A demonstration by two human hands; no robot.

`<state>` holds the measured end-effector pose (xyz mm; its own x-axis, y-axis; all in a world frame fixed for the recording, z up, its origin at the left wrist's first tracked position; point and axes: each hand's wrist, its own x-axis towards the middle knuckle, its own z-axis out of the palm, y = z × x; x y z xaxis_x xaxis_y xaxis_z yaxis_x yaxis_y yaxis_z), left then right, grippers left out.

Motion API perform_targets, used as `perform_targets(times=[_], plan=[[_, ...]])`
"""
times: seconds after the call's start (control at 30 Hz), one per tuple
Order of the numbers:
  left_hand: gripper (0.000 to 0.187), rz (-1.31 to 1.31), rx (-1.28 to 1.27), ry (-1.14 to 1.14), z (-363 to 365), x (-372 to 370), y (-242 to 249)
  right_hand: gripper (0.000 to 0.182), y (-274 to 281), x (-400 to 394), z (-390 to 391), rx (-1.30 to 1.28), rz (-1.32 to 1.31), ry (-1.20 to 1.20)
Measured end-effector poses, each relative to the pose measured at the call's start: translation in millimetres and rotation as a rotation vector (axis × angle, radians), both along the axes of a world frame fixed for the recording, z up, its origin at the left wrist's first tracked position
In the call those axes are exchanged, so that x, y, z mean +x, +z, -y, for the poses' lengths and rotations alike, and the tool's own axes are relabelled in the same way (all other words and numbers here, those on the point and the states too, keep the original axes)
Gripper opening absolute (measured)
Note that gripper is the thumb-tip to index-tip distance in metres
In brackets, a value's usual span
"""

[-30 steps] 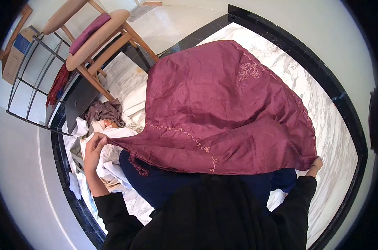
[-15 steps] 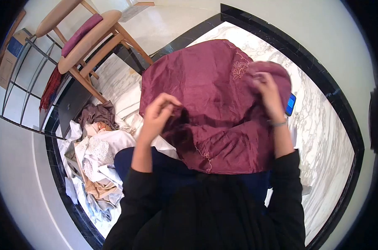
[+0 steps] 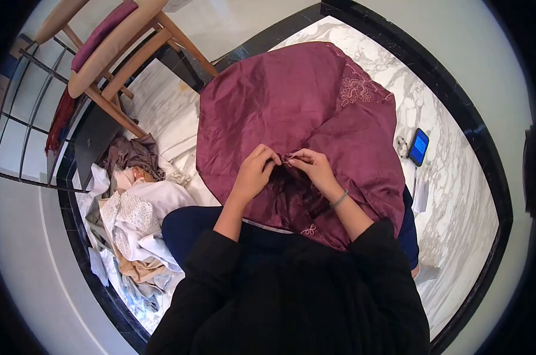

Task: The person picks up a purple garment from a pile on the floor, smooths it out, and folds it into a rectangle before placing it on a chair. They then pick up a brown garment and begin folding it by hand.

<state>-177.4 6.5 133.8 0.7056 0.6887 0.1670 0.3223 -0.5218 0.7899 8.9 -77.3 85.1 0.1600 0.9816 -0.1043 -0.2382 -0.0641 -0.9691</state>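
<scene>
A large maroon embroidered cloth [image 3: 268,94] is spread over my lap and the floor in front of me, with pale stitched flowers at its far right corner. Near its middle, my left hand [image 3: 257,171] pinches a gathered bit of the fabric. Fingertips of my right hand [image 3: 316,168] pinch the same bunched spot from the other side, almost touching the left. Dark folds of the cloth hang just below both hands. Whether a small fastening sits between the fingers is too small to make out.
A heap of crumpled white, beige and brown cloths [image 3: 141,219] lies at my left. Behind it stand a wooden chair [image 3: 155,65] and a black metal rack [image 3: 34,118]. On the marble floor [image 3: 463,225] to my right rests a phone [image 3: 418,147] with its screen lit.
My hands have come together at the middle of the cloth, the right one moving in from the right. The lifted right part of the cloth now lies spread, uncovering the phone.
</scene>
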Motion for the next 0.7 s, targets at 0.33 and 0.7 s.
perform_targets(times=[0.33,0.7], plan=[[0.018,0.071,-0.06,0.043,0.0,0.8,-2.4,0.019,-3.5,2.2,-9.3,-0.042,0.065,-0.08],[0.014,0.151,-0.209,0.063,8.3,7.6,3.9,0.019,5.1,0.5,-7.5,0.05,0.211,-0.082]])
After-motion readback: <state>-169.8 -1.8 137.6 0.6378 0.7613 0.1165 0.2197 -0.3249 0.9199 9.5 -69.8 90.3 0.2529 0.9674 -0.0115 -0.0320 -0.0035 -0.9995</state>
